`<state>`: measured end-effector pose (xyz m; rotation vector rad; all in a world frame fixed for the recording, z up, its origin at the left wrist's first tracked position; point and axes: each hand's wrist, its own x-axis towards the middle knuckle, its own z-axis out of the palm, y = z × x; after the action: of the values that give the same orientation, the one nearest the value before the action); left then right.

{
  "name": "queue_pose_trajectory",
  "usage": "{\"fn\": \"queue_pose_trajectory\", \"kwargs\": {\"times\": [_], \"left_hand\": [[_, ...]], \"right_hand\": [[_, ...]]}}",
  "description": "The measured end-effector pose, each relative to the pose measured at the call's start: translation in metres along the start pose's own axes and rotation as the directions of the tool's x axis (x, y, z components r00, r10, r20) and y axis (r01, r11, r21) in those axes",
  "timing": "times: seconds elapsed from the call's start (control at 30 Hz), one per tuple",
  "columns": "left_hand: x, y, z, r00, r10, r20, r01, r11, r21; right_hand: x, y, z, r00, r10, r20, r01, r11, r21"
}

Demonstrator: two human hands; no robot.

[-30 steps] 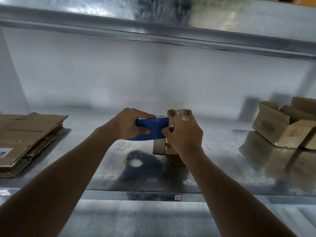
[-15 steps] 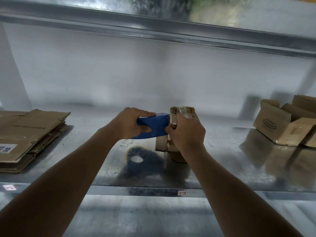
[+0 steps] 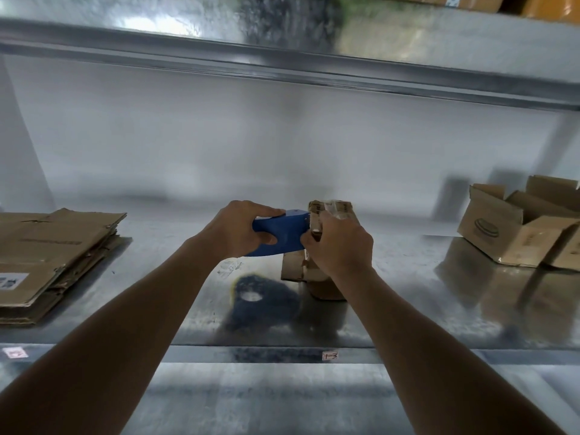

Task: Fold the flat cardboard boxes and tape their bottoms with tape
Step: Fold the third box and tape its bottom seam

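Shelf edge (image 3: 282, 353): carried a small paper tag nearest me.
Left hand (image 3: 232, 229): was wrapped around the blue tape dispenser (image 3: 281, 235), held just above the shelf.
Right hand (image 3: 340, 246): fingers curled on the small cardboard box (image 3: 317, 274) standing mid-shelf, dispenser blade touching its top.
Flat cardboard stack (image 3: 53, 259): lay at the left.
Folded boxes (image 3: 518, 227): sat far right, flaps open.

Shelf front edge (image 3: 282, 354): small white tag (image 3: 330, 356), handwritten "1-3". Second tag (image 3: 13, 352) at far left, red marks, illegible. Flat cardboard stack (image 3: 53, 246): white label (image 3: 11, 281), print too blurred.
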<state>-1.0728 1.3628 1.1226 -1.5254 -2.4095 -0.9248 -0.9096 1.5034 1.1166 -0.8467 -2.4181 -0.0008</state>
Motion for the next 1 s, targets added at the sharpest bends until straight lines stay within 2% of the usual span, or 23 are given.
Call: {"fn": "queue_pose_trajectory", "kwargs": {"times": [0.27,0.33,0.43,0.73,1.0], "left_hand": [[0.000,0.004,-0.001,0.999,-0.036,-0.009,0.037,0.995,0.092],[-0.005,-0.006,-0.003,0.993,-0.112,-0.044,0.119,0.974,0.192],[-0.013,-0.021,0.000,0.965,-0.246,-0.093,0.254,0.963,0.092],[-0.015,-0.019,0.008,0.983,-0.179,-0.033,0.182,0.979,0.097],[-0.021,-0.017,0.019,0.985,-0.169,0.037,0.162,0.976,0.145]], "right_hand": [[-0.003,0.001,0.000,1.000,-0.023,-0.014,0.022,0.999,-0.046],[-0.007,0.000,-0.003,0.998,-0.043,-0.034,0.041,0.997,-0.058],[-0.008,0.006,-0.003,0.997,-0.053,-0.053,0.053,0.999,-0.009],[-0.016,0.006,0.012,0.985,-0.042,-0.169,0.057,0.995,0.086],[-0.016,0.007,0.013,0.989,-0.023,-0.146,0.038,0.995,0.096]]}}
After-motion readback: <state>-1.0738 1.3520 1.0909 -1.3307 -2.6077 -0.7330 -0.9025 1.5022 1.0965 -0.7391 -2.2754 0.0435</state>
